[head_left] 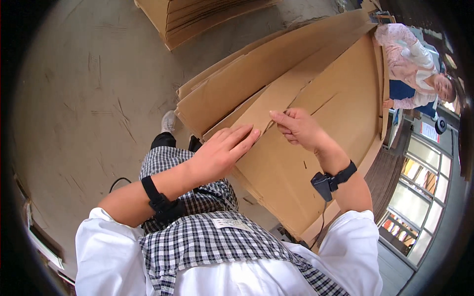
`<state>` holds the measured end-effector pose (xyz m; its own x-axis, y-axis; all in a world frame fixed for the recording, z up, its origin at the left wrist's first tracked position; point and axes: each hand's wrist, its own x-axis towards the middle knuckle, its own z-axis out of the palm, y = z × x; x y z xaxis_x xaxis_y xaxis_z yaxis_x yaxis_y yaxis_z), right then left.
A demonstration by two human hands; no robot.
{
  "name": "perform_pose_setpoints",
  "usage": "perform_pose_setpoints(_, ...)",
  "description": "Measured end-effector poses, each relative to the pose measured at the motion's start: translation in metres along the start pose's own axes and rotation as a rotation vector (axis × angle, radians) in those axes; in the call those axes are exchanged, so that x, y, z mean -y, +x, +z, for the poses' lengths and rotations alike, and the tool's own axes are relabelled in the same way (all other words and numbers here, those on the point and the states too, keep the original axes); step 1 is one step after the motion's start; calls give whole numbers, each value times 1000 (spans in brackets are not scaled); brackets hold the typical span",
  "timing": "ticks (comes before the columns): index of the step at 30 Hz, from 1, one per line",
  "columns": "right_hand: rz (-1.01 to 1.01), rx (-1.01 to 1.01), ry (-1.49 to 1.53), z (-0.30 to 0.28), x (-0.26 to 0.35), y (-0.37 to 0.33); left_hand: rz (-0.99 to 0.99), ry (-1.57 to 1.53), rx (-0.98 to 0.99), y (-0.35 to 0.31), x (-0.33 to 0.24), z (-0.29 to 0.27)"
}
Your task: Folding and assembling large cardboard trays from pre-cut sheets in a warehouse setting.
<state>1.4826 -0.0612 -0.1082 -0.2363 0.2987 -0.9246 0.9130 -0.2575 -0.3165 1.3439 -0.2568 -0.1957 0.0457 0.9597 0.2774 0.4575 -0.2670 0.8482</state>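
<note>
Left hand: resting flat on the cardboard stack, gripping nothing.
Right hand: apparently pinching a thin strip.
Strip: running over the stack, between hands.
Steadying: pressing firmly beside the strip.

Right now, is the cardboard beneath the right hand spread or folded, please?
Spread, it seems: the cardboard shows a broad open face beneath the right hand.

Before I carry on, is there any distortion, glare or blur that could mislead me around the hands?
Head view, rim: dark fisheye border, window frame bowed, panes bright; head view, middle: left hand, right hand and cardboard look fairly sharp, with no strong glare.
</note>
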Motion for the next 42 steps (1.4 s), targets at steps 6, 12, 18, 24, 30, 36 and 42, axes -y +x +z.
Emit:
perform_pose_setpoints(6,-15,238,282,-16,0,-5,-21,78,-29,-6,11,9)
perform_pose_setpoints(12,-271,254,522,-48,-4,-15,-62,57,-37,-5,13,6)
perform_pose_setpoints(18,-72,-279,460,-32,23,8,-89,113,8,-17,11,5)
perform_pose_setpoints(24,-63,105,59,-45,10,24,-120,151,-7,-22,10,3)
perform_pose_setpoints(30,-269,-110,213,-3,-20,18,-144,181,25,-30,16,4)
perform_pose_setpoints(36,-174,94,263,6,-2,15,-145,179,3,-28,1,-6)
perform_pose_setpoints(42,-698,-424,-571,18,-29,8,-193,174,13,-25,-9,-8)
